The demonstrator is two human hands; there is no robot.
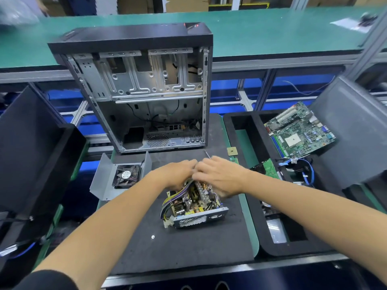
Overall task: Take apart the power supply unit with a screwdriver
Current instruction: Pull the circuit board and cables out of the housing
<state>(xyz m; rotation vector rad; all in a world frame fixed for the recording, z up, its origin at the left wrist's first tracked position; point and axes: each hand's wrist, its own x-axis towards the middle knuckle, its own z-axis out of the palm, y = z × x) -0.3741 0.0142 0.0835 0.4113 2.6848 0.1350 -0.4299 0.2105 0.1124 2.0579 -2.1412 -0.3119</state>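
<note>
Opened grey metal power supply unit [193, 206] with exposed circuit board, centre of dark foam surface [188, 248], 6 o'clock of black tower case [134, 91]; detached fan cover [121, 176] at 9 o'clock. Left hand [178, 174], right hand [217, 176] curled over far-edge wiring; screwdriver [208, 154] tip pokes out at 12 o'clock, exact grip cannot tell. Judgement: steady chassis, work board free gently, don't yank leads

Green-topped workbench [272, 32] behind a dark mat [188, 252].

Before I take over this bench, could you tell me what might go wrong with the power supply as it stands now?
1. Both the left hand and the right hand are down among the wires of the opened power supply unit, so a lead could snag or tear.
2. A small washer lies loose on the black mat and could be lost.
3. The screwdriver lies just beyond the hands; a sleeve or wrist might knock it.
</note>
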